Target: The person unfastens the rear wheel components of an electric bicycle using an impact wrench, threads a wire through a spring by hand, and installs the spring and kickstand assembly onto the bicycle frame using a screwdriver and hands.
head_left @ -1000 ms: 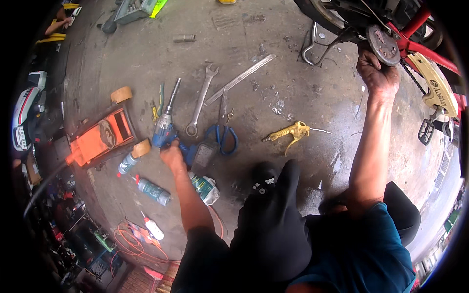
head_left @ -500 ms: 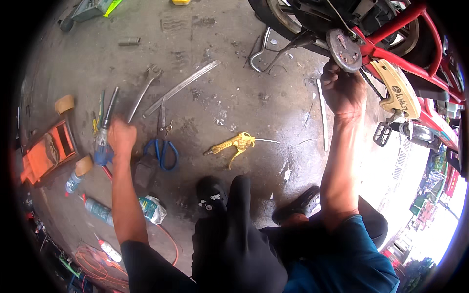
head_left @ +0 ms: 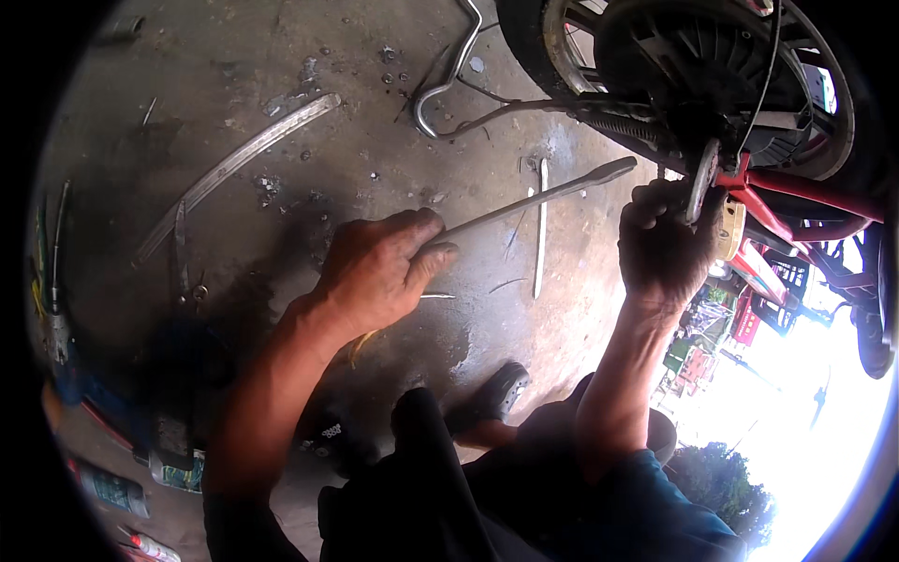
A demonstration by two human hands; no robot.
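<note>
Gripping a grey wrench above the floor, the left hand hides its near end; the shaft slants up toward the right hand, its visible end seen too narrowly to make out its shape. That hand curls around the lower edge of a round metal disc, its thumb hard to make out. The wheel is cut off above, and the left wrist covers most of a yellow tool
</note>
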